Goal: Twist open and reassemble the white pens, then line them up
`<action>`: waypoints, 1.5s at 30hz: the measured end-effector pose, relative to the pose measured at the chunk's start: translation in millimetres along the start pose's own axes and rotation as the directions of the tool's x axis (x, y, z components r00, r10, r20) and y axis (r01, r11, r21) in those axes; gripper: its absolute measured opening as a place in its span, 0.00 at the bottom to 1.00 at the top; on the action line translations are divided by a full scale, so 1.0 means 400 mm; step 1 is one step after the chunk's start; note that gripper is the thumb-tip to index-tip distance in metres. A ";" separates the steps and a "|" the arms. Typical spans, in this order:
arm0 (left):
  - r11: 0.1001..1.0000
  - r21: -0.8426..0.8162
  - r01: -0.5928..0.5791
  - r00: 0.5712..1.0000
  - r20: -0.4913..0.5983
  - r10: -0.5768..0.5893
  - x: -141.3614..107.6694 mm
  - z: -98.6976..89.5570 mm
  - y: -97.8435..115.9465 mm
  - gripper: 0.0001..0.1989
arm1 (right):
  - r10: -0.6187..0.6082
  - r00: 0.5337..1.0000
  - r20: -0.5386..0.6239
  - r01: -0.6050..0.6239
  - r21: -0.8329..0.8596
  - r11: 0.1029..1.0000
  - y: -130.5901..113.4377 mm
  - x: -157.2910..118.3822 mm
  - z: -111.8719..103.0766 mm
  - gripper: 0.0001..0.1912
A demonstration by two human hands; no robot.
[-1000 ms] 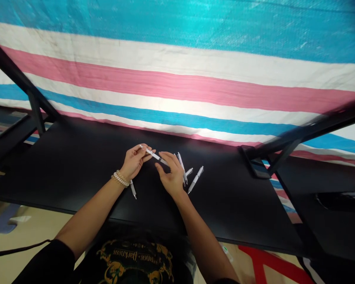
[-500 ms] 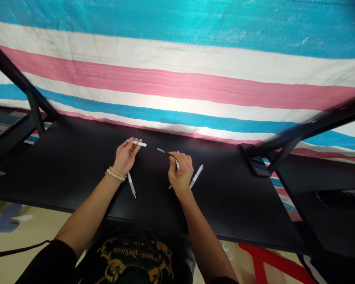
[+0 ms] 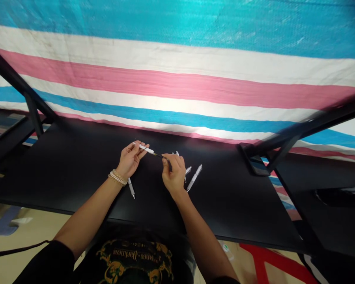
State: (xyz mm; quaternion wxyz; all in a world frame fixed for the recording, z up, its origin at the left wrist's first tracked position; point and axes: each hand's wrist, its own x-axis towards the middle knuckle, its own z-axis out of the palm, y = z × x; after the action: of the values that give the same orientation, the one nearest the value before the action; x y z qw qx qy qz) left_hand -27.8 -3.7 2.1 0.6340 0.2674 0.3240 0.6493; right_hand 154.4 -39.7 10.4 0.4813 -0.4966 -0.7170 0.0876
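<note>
My left hand [image 3: 130, 159] pinches a white pen barrel [image 3: 146, 148] at its fingertips. My right hand [image 3: 173, 172] holds a thin dark pen refill [image 3: 157, 155] by its far end, and its tip meets the barrel's lower end. Near my left wrist a white pen [image 3: 131, 188] lies on the black tabletop [image 3: 77, 173]. To the right of my right hand lie another white pen [image 3: 194, 178] and a shorter white pen piece [image 3: 187, 170]. One more white piece [image 3: 176, 153] shows behind my right fingers, mostly hidden.
A striped blue, white and pink tarpaulin [image 3: 165, 83] hangs behind the black table. Black metal bars [image 3: 313, 122] slant across both sides. A dark phone [image 3: 256, 165] stands at the right, and a tablet-like device [image 3: 2, 126] sits at the far left.
My hands have come together from apart. The refill has swung left to meet the barrel's end. The pens on the table at right now show more, with my right hand moved off them.
</note>
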 end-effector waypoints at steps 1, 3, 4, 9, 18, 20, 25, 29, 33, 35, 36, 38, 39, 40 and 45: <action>1.000 -0.014 -0.010 1.000 -0.007 0.010 0.001 -0.002 0.003 0.11 | 0.006 1.000 -0.015 -0.007 -0.012 1.000 0.003 0.001 -0.002 0.09; 0.999 -0.033 -0.017 1.000 0.000 0.017 -0.001 -0.001 0.005 0.11 | 0.007 1.000 -0.022 -0.008 -0.034 0.999 0.006 0.002 -0.003 0.09; 0.999 -0.034 -0.013 1.000 0.014 0.013 -0.003 0.002 0.004 0.11 | -0.002 1.000 -0.016 0.001 -0.038 0.999 0.006 0.001 -0.001 0.09; 0.999 -0.017 0.027 0.996 0.088 -0.025 -0.020 0.024 -0.008 0.12 | -0.091 0.996 0.016 0.091 0.024 0.996 -0.007 -0.006 0.018 0.14; 1.000 0.003 0.024 0.997 0.074 -0.024 -0.019 0.019 -0.006 0.12 | 0.109 0.992 0.067 -0.120 0.180 0.976 0.000 -0.016 0.019 0.18; 1.000 0.001 0.016 0.997 0.072 -0.016 -0.018 0.018 -0.006 0.12 | 0.107 0.992 0.067 -0.119 0.212 0.970 0.004 -0.014 0.017 0.20; 1.000 -0.006 0.009 0.998 0.056 -0.009 -0.014 0.014 -0.007 0.12 | 0.166 0.981 0.101 -0.188 0.265 0.946 0.000 -0.010 0.012 0.19; 1.000 -0.011 -0.005 0.999 0.053 0.005 -0.012 0.013 -0.007 0.12 | 0.201 0.967 0.156 -0.239 0.291 0.926 -0.006 -0.009 0.007 0.20; 1.000 0.005 -0.005 0.999 0.041 0.005 -0.012 0.013 -0.007 0.12 | 0.245 0.959 0.142 -0.277 0.297 0.914 -0.009 -0.007 0.003 0.19; 1.000 0.013 -0.002 0.999 0.047 0.001 -0.012 0.013 -0.006 0.12 | 0.258 0.949 0.178 -0.303 0.304 0.903 -0.010 -0.006 0.003 0.16; 1.000 0.014 -0.003 0.999 0.049 0.002 -0.012 0.013 -0.006 0.12 | 0.266 0.946 0.183 -0.312 0.306 0.899 -0.011 -0.006 0.002 0.16; 1.000 0.013 -0.012 0.999 0.048 0.011 -0.013 0.013 -0.006 0.12 | 0.270 0.947 0.175 -0.313 0.304 0.900 -0.012 -0.006 0.002 0.18; 1.000 0.016 -0.015 0.999 0.047 0.015 -0.014 0.013 -0.006 0.12 | 0.267 0.946 0.182 -0.312 0.298 0.902 -0.012 -0.006 0.001 0.18; 1.000 0.021 -0.016 0.999 0.048 0.015 -0.015 0.013 -0.006 0.12 | 0.266 0.944 0.194 -0.315 0.291 0.903 -0.012 -0.007 0.001 0.18; 0.999 0.038 0.001 0.999 0.049 -0.003 -0.020 0.022 -0.003 0.13 | 0.234 0.941 0.246 -0.299 0.271 0.915 -0.009 -0.009 0.001 0.18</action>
State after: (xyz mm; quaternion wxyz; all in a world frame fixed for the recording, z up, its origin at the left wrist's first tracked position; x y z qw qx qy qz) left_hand -20.0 -11.1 7.4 0.6371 0.2953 0.3208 0.6356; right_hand 152.1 -44.2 10.1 0.4576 -0.4979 -0.6665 0.3138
